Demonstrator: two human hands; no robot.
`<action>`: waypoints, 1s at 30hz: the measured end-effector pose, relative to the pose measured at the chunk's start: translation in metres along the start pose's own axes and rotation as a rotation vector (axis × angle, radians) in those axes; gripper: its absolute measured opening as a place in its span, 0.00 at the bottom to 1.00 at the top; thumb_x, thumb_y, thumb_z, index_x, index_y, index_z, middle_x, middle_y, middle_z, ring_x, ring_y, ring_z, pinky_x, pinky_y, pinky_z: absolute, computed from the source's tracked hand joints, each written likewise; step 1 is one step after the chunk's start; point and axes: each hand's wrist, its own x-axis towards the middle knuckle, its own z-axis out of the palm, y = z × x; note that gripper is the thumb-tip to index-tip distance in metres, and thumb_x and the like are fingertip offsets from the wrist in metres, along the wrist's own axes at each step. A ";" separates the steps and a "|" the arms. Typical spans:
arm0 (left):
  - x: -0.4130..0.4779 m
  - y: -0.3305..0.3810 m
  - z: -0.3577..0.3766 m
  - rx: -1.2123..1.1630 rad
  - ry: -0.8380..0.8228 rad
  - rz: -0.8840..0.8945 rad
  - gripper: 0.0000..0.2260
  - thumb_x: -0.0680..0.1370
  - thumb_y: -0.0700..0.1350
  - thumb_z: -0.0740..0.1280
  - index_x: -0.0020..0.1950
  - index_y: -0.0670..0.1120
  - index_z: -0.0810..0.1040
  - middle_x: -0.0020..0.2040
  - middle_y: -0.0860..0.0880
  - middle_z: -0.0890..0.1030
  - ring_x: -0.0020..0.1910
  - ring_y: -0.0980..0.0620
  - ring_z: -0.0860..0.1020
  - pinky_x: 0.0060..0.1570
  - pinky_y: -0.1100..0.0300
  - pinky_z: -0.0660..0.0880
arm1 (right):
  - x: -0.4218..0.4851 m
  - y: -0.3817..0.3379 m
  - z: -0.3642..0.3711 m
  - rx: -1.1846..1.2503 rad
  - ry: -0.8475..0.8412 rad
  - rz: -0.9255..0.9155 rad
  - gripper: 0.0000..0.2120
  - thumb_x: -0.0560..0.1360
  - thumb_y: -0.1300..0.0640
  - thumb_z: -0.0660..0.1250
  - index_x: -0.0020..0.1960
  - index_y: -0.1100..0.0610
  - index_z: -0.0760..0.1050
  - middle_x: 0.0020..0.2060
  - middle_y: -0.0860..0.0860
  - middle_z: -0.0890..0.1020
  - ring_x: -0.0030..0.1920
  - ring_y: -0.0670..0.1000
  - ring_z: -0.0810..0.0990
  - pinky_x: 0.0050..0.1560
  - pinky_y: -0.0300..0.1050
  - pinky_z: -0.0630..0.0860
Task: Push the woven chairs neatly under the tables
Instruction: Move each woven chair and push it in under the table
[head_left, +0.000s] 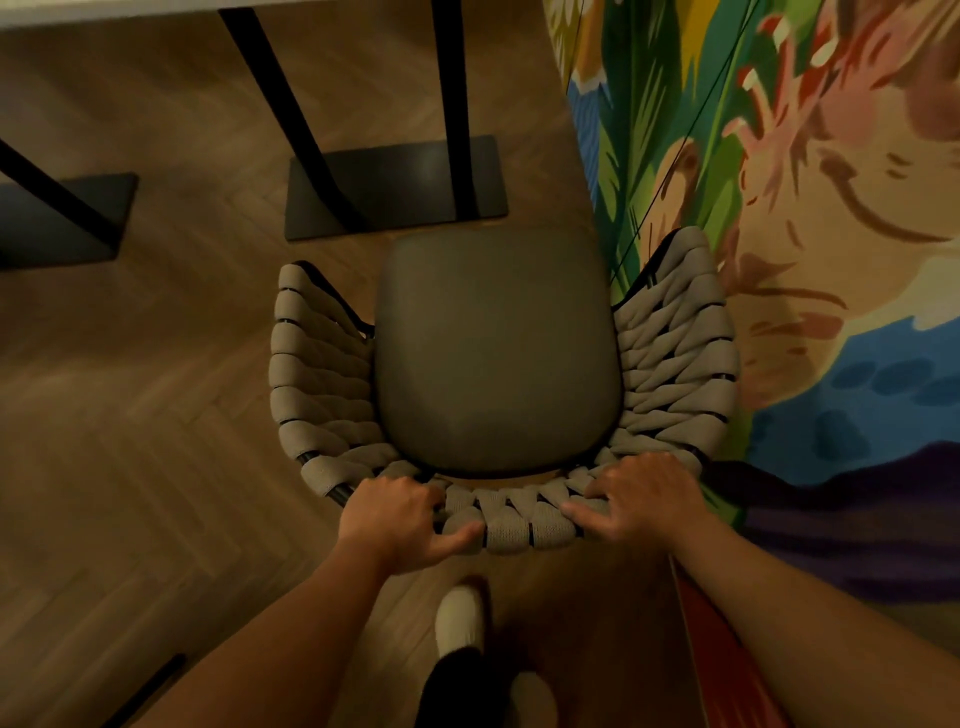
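Note:
A woven chair (496, 358) with a grey-green seat cushion and a curved back of thick beige straps stands right below me on the wooden floor. My left hand (400, 522) grips the top rail of the backrest at its left side, thumb on the outside. My right hand (636, 493) grips the same rail at its right side. The table (156, 10) shows only as a pale edge along the top of the view, with black legs running down to a flat black base plate (397, 187) just beyond the chair's front.
A colourfully painted wall (779, 208) rises close along the chair's right armrest. A second black table base (57, 218) lies at the far left. Open herringbone floor spreads to the left. My feet, in light shoes (460, 618), stand directly behind the chair.

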 end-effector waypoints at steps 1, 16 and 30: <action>0.008 -0.003 -0.003 -0.004 0.008 -0.001 0.38 0.69 0.80 0.40 0.43 0.54 0.76 0.30 0.54 0.71 0.28 0.56 0.70 0.29 0.61 0.62 | 0.008 0.005 -0.001 0.001 0.000 0.005 0.45 0.70 0.22 0.35 0.51 0.46 0.83 0.37 0.47 0.82 0.37 0.48 0.78 0.40 0.44 0.74; 0.129 -0.042 -0.048 -0.003 0.024 0.020 0.36 0.70 0.79 0.40 0.37 0.52 0.73 0.30 0.53 0.72 0.26 0.55 0.67 0.28 0.60 0.62 | 0.108 0.072 -0.046 0.030 0.058 0.045 0.52 0.65 0.21 0.27 0.50 0.45 0.84 0.35 0.46 0.82 0.35 0.46 0.77 0.36 0.43 0.74; 0.213 -0.052 -0.076 -0.010 0.025 -0.020 0.39 0.69 0.80 0.37 0.42 0.52 0.76 0.29 0.54 0.70 0.27 0.56 0.68 0.28 0.61 0.62 | 0.179 0.137 -0.076 0.015 0.025 -0.022 0.53 0.65 0.22 0.27 0.45 0.50 0.84 0.33 0.47 0.79 0.33 0.47 0.75 0.36 0.44 0.71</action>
